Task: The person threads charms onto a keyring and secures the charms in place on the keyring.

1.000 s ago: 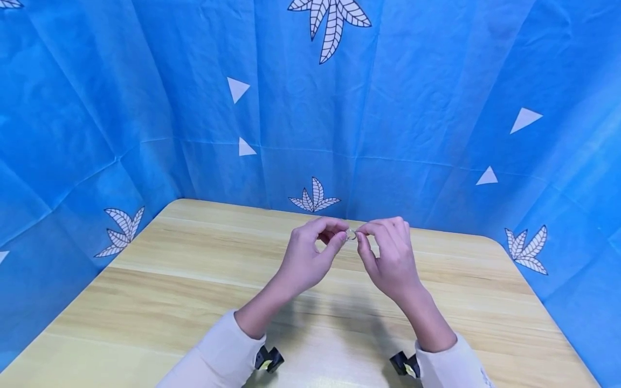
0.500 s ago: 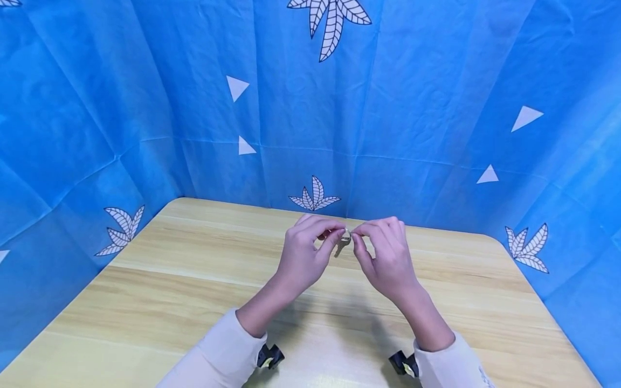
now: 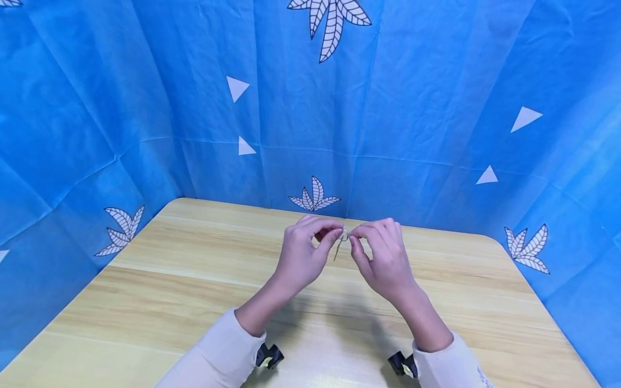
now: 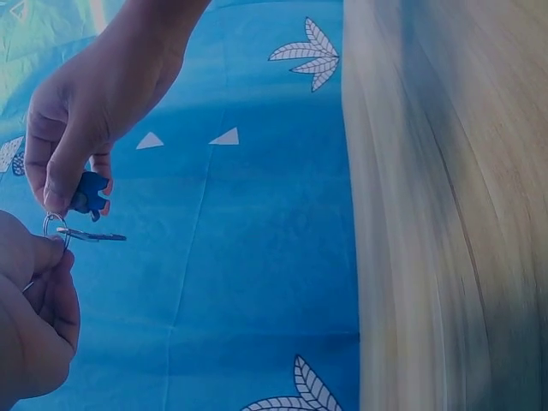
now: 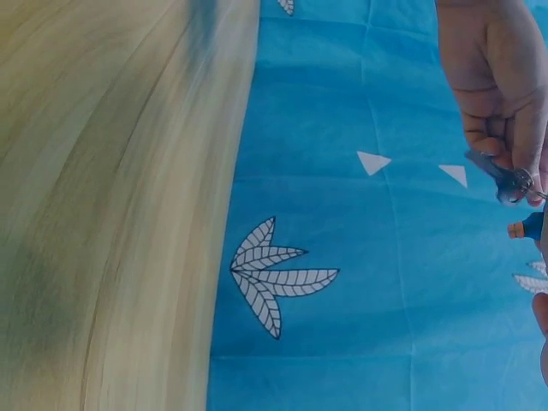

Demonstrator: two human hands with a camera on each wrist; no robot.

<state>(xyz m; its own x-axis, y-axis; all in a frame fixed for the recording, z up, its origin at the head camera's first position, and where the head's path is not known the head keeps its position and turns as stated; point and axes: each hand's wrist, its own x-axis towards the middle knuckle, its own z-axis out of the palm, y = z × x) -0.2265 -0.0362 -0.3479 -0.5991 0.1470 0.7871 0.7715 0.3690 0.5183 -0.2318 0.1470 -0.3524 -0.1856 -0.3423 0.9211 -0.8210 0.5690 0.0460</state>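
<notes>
Both hands meet near the back of the table, held up in front of the person. In the head view the left hand (image 3: pixel 302 252) pinches one side of a small metal key ring (image 3: pixel 345 236). Opposite it, the right hand (image 3: pixel 382 256) pinches at the ring's other side. A key (image 3: pixel 337 251) hangs from the ring between them, seen nearly edge-on; it shows flat in the left wrist view as a silver key (image 4: pixel 96 236). A small blue charm (image 4: pixel 92 193) with some orange sits by the right hand's fingers, hidden in the head view. Fingertips partly cover the ring.
Under the hands lies a pale wooden table (image 3: pixel 194 258) with rounded back corners. A blue curtain (image 3: pixel 412 108) with white leaves and triangles stands behind it and along both sides. Black wrist cameras (image 3: pixel 269 357) stick out from the sleeves.
The key, not visible a second ago, came into sight hanging below the ring and has turned from broadside to edge-on. The right hand has shifted slightly left; both hands keep their pinch.
</notes>
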